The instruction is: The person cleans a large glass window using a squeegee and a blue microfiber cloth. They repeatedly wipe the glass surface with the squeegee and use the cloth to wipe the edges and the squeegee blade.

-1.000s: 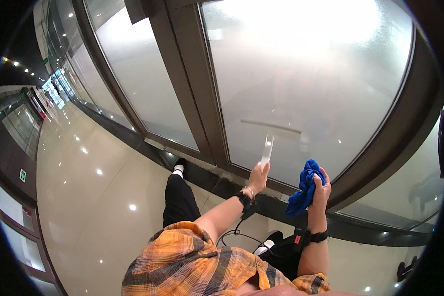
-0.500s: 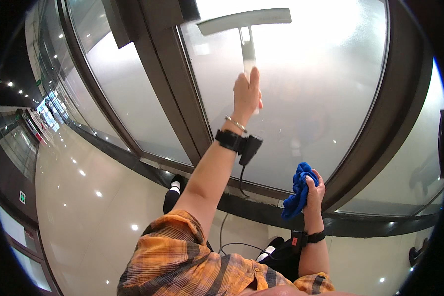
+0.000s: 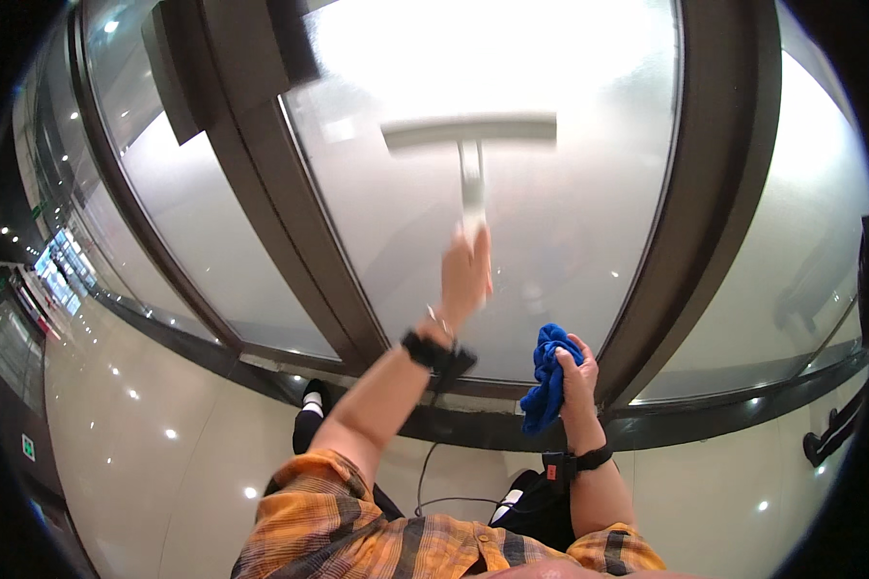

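Note:
My left hand (image 3: 467,267) is wrapped round the handle of a pale squeegee (image 3: 473,131), arm stretched forward. The squeegee's wide blade spans level across the upper middle of a frosted glass pane (image 3: 550,232) and appears to lie against it. Motion blurs the squeegee and this hand slightly. Lower and to the right, my right hand (image 3: 578,376) grips a bunched blue cloth (image 3: 546,378) in front of the pane's lower edge. Part of the cloth hangs below the fingers.
Dark brown frames (image 3: 705,174) border the pane on both sides, with more glass beyond. A dark sill (image 3: 686,422) runs along its foot. A black cable (image 3: 422,473) trails from my left wrist strap past my feet. At far right stand someone's dark shoes (image 3: 815,450).
My left hand has drawn the squeegee down the pane toward me, and its blade has become more level. The right hand still grips the cloth. The whole view has shifted slightly.

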Demonstrator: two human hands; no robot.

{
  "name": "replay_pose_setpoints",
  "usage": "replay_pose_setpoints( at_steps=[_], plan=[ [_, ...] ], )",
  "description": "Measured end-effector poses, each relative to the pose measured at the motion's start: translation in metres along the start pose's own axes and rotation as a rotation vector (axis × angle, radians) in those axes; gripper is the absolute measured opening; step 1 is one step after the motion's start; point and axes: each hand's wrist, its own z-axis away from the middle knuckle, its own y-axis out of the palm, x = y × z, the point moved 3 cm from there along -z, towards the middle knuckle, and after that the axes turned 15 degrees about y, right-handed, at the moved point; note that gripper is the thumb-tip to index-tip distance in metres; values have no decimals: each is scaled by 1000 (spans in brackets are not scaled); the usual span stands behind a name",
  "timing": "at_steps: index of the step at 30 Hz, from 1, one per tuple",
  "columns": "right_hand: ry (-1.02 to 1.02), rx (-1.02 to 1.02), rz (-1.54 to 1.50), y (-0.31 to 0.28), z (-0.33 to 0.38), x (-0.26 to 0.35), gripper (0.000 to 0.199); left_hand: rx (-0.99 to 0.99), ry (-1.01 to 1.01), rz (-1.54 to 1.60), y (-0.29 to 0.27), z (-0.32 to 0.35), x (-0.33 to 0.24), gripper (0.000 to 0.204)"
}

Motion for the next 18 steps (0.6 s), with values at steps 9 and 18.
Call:
replay_pose_setpoints(
  at_steps=[9,18],
  plan=[
    [-52,-16,-11,-1,-2,1,48,44,170,20,5,-158,-134,42],
    [-37,-58,-62,-3,0,1,48,235,-138,-73,22,78,41,38]
  ],
)
